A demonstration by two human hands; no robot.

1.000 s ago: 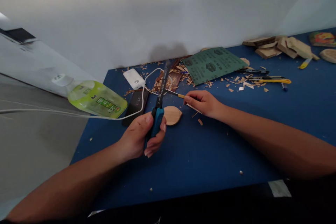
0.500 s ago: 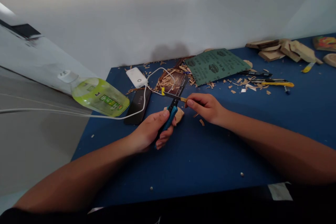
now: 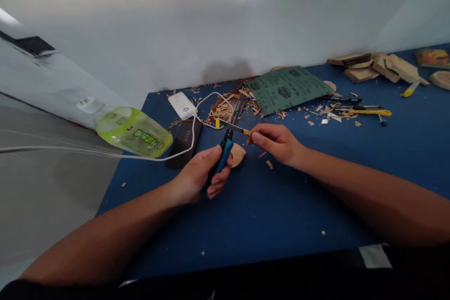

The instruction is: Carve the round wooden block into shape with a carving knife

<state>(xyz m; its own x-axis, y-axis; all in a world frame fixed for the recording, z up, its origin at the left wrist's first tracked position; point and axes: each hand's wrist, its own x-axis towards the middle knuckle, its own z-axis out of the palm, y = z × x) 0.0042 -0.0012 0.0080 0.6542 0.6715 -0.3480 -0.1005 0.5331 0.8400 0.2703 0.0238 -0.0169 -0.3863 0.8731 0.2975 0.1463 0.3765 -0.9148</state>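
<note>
My left hand (image 3: 204, 173) is wrapped round the blue handles of a pair of pliers (image 3: 224, 155), whose dark jaws point up and away. My right hand (image 3: 276, 142) pinches the tan end of a thin knife (image 3: 246, 132). The narrow blade points left, just above the plier jaws; whether they touch I cannot tell. A small yellow piece (image 3: 217, 123) shows by the blade's far end. Partly behind my left hand, a rounded wooden piece (image 3: 238, 155) lies on the blue table (image 3: 274, 215).
A green-yellow bottle (image 3: 135, 131) stands at the left, with white cables (image 3: 154, 158) crossing to a white power bank (image 3: 183, 105) beside a dark phone (image 3: 184, 143). Behind are wood shavings (image 3: 220, 108), green sandpaper (image 3: 288, 90), a yellow cutter (image 3: 372, 112) and wooden blocks (image 3: 386, 66).
The pliers in my left hand have moved slightly left and down, apart from the knife's tan end. More of the wooden piece shows. My right hand has barely moved.
</note>
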